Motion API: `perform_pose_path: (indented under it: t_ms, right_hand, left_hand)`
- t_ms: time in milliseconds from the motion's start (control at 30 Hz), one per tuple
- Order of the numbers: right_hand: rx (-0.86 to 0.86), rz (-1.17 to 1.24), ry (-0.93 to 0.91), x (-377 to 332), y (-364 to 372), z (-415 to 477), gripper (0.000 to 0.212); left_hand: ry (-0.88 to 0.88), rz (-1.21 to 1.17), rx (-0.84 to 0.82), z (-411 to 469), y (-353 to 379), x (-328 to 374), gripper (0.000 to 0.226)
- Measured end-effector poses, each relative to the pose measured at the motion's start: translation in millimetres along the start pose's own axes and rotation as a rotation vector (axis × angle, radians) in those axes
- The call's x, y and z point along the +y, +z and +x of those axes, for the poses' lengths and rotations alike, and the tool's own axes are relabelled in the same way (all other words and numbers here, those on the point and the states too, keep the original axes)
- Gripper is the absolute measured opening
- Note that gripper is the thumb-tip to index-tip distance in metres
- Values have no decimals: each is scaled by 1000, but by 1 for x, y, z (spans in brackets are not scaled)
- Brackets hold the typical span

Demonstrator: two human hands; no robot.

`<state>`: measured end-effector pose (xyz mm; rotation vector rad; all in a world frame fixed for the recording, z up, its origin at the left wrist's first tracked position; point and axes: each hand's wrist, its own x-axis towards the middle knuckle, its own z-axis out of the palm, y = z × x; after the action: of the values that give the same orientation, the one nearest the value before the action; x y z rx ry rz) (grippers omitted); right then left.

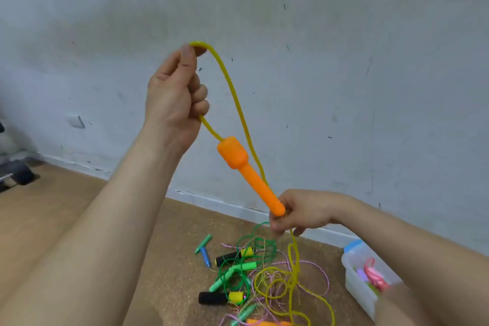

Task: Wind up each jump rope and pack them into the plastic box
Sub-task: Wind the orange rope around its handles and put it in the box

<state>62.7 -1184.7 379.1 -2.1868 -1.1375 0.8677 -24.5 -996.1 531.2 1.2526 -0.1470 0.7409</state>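
Your left hand (174, 98) is raised centre-left and clenched on the yellow rope (232, 98). Thumb and forefinger pinch its top bend, and the cord leaves below the fist into the orange handle (246, 174). The handle slants down to the right. Your right hand (301, 213) grips its lower end, with a rope strand passing by the same fingers. The rope drops to the tangle (251, 272) on the floor, bottom centre. The box (357, 280) sits lower right with something pink inside.

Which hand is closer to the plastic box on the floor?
Right. The right hand holds the end of the orange handle just above-left of the plastic box; the left hand is raised high, gripping the yellow rope.
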Motion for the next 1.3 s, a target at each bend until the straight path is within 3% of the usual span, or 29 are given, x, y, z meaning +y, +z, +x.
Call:
perform_pose_path:
  t_ms: [67, 133, 233, 300, 333, 367, 433, 500, 533, 600, 667, 733, 800, 900, 967, 1033, 1067, 1133, 1167, 1233, 1300]
  right_hand:
    - [197, 77, 70, 4, 0, -9, 19]
    - [435, 391, 57, -3, -7, -19, 27]
    - [681, 629, -118, -28, -23, -30, 28]
    - [748, 682, -230, -50, -34, -36, 24]
    - [765, 703, -275, -61, -39, -39, 21]
    - [777, 719, -316, -72, -42, -41, 18]
    - [748, 737, -396, -92, -43, -44, 16]
    - [667, 765, -463, -108, -39, -44, 18]
    - [628, 803, -492, -114, -37, -44, 19]
    - [576, 940, -550, -121, -37, -46, 20]
    - [537, 1113, -609, -123, -42, -55, 16]
    - [547, 1250, -642, -114, -51, -67, 13]
    - [608, 1316, -617, -96, -59, -77, 19]
    - [673, 1255, -432, -50, -62, -82, 25]
    - [780, 819, -48, -8, -60, -75, 35]
    - [879, 211, 317, 26, -52, -66, 45]
    - [898, 50, 372, 32, -44, -63, 43]
    - [740, 85, 241, 23, -15, -48, 32]
    - [542, 193, 130, 14, 7, -37, 33]
    - [113, 292, -47, -7, 62, -12, 56]
    - [-94, 318, -126, -19, 117, 9, 57]
  left_hand:
    - [70, 247, 61, 2, -29, 10, 18]
    - [-5, 504, 52, -3, -60, 7, 21]
    - [-435, 709, -257, -35, -88, -11, 34]
    - [-787, 851, -518, -60, -91, -26, 48]
    - [-870, 930, -611, -71, -90, -36, 49]
    - [-877, 994, -642, -80, -87, -47, 44]
    - [-712, 975, -539, -91, -78, -78, 29]
    - [-516, 818, -393, -96, -66, -109, 45]
    - [-469, 793, -404, -99, -59, -124, 56]
    - [-505, 914, -590, -109, -52, -159, 59]
    - [-565, 1191, -780, -124, -62, -198, 31]
    - [-646, 1294, -795, -141, -84, -228, 15]
    - [-807, 1150, -671, -152, -108, -240, 20]
    - [-942, 925, -273, -147, -129, -227, 25]
    - [-859, 818, -33, -125, -125, -200, 20]
    - [-825, 453, 104, -98, -107, -163, 10]
    - [-803, 258, 125, -87, -95, -144, 19]
    - [-748, -65, 134, -71, -70, -111, 33]
    - [-726, -182, 121, -67, -56, -99, 34]
    - [-693, -338, 118, -63, -30, -84, 31]
    - [-635, -412, 154, -56, -14, -76, 30]
